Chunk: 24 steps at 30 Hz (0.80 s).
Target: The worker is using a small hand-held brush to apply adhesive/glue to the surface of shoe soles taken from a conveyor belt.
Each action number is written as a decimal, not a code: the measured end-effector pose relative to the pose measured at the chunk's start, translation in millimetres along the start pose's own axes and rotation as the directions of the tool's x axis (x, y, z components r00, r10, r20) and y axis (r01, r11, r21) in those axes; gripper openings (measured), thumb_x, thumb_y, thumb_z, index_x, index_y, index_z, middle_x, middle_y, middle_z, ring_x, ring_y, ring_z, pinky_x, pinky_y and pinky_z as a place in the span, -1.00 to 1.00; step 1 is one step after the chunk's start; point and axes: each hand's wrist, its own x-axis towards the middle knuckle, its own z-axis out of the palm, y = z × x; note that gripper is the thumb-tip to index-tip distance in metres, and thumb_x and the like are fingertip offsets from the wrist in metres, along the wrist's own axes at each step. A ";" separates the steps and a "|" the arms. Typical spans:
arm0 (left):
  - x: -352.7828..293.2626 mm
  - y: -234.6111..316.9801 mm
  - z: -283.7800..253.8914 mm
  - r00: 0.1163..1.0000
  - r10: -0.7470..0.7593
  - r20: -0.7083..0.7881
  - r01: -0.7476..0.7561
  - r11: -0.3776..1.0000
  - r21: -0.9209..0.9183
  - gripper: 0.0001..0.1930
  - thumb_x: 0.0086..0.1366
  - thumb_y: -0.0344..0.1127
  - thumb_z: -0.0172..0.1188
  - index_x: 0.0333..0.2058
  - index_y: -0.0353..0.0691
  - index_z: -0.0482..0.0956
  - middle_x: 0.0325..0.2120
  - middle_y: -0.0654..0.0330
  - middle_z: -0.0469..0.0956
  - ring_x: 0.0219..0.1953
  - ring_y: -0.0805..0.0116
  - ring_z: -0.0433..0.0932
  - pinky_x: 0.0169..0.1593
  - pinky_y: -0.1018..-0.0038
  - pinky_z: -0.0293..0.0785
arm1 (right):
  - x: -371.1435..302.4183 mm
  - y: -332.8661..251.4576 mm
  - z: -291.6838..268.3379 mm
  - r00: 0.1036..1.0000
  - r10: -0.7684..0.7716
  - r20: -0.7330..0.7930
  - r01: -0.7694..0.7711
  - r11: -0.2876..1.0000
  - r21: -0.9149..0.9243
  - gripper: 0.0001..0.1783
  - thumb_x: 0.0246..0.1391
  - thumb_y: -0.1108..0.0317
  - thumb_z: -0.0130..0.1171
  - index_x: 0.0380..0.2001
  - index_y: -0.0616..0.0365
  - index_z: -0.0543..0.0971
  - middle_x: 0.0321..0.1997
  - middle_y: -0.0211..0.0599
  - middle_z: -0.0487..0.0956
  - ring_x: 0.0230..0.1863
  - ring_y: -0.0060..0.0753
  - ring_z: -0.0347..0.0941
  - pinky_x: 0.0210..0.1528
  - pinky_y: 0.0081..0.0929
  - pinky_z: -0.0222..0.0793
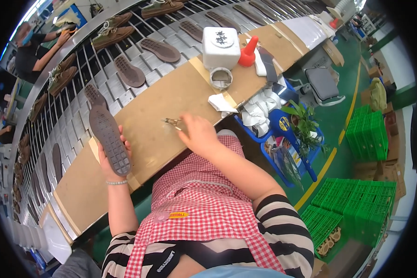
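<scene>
Up on the left, holding a brown shoe sole (109,136) at a tilt near the cardboard-topped surface (148,109), patterned face toward the camera. Wrapped around the lower end by the left grip (106,166), pressed in from both sides, with fingers showing along the right edge. Looks like moulded rubber: probably light enough for one hand, firm but springy, likely to bend through the middle if held by one end alone. Not fragile, by the look of it; more apt to flex than to crack. Deeply textured underneath, so should give decent friction, unless coated or dusty, impossible to judge from here. Best taken by both long edges, about there, leaving the face uncovered.

Over now to the right grip (200,134), low by the surface, right at the near end of a small metal snipping tool (171,122). Curved around it with thumb and finger apparently apart; pinching or merely touching, can't tell from this angle. Seems slim, stiff, light: take by the near end, clear of the far tips. Beyond, on the slatted conveyor (125,99), more brown soles (129,72).
</scene>
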 end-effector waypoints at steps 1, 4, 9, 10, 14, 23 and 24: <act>-1.1 -2.9 1.7 0.999 0.021 -0.042 -0.021 1.000 -0.001 -0.35 0.48 0.11 -0.17 0.34 -0.24 0.19 0.31 -0.03 0.29 0.01 0.15 0.55 0.09 0.21 0.51 | 1.8 0.7 8.4 1.000 0.006 -0.002 -0.006 1.000 0.001 -0.61 -0.10 0.31 0.34 -0.20 0.19 0.45 -0.13 -0.04 0.55 -0.01 0.00 0.48 -0.14 -0.10 0.44; -4.1 -5.5 -4.1 0.996 0.019 -0.090 -0.018 1.000 0.012 -0.34 0.49 0.13 -0.19 0.34 -0.25 0.19 0.30 -0.01 0.29 0.00 0.15 0.56 0.07 0.22 0.53 | 4.9 3.0 19.8 0.999 -0.022 -0.031 0.019 0.994 -0.105 -0.51 -0.08 0.22 0.39 -0.12 0.18 0.46 -0.03 -0.11 0.51 -0.01 0.01 0.46 -0.09 -0.16 0.44; -6.0 1.1 -22.9 0.991 0.094 -0.097 -0.088 0.994 0.066 -0.33 0.48 0.09 -0.16 0.36 -0.28 0.12 0.32 0.01 0.27 0.00 0.17 0.56 0.02 0.26 0.57 | -7.4 21.1 -64.0 0.966 -0.176 -0.190 0.153 0.980 -0.128 -0.46 -0.07 0.17 0.43 -0.03 0.16 0.55 -0.08 -0.13 0.58 -0.07 -0.03 0.53 -0.04 -0.19 0.46; -8.1 0.7 -21.8 0.990 0.082 -0.113 -0.077 0.996 0.048 -0.32 0.48 0.09 -0.16 0.37 -0.28 0.09 0.34 0.01 0.24 -0.01 0.18 0.56 0.03 0.26 0.57 | -7.5 42.1 -90.5 0.948 -0.176 -0.265 0.143 0.980 -0.139 -0.52 -0.10 0.21 0.45 -0.11 0.18 0.58 -0.17 -0.15 0.60 -0.14 -0.03 0.55 -0.07 -0.20 0.47; -9.9 -6.0 -6.0 0.984 0.117 -0.131 -0.105 0.990 0.094 -0.31 0.48 0.08 -0.13 0.39 -0.26 0.04 0.38 0.01 0.16 -0.02 0.18 0.55 0.06 0.26 0.56 | 1.2 168.9 -199.8 0.898 -0.049 -0.437 -0.147 0.902 -0.405 -0.61 -0.07 0.35 0.40 -0.12 0.17 0.59 -0.22 -0.16 0.58 -0.23 -0.07 0.53 -0.16 -0.27 0.47; -2.4 -9.0 -1.3 0.970 0.164 -0.181 -0.127 0.971 0.202 -0.32 0.50 0.06 -0.14 0.40 -0.25 0.02 0.36 -0.02 0.18 -0.01 0.19 0.54 0.06 0.27 0.57 | -16.8 392.9 -243.9 0.774 0.633 0.005 -0.388 0.480 -0.787 -0.14 -0.36 0.18 0.53 0.14 0.03 0.47 0.16 -0.22 0.51 0.26 -0.07 0.35 0.23 -0.09 0.35; -4.0 -8.6 1.2 0.966 0.174 -0.191 -0.134 0.969 0.208 -0.32 0.50 0.06 -0.14 0.40 -0.25 0.02 0.36 -0.02 0.18 -0.01 0.19 0.54 0.06 0.27 0.57 | -13.4 397.7 -241.4 0.777 0.629 0.018 -0.379 0.490 -0.785 -0.14 -0.36 0.18 0.53 0.14 0.03 0.47 0.16 -0.22 0.51 0.26 -0.07 0.35 0.23 -0.09 0.35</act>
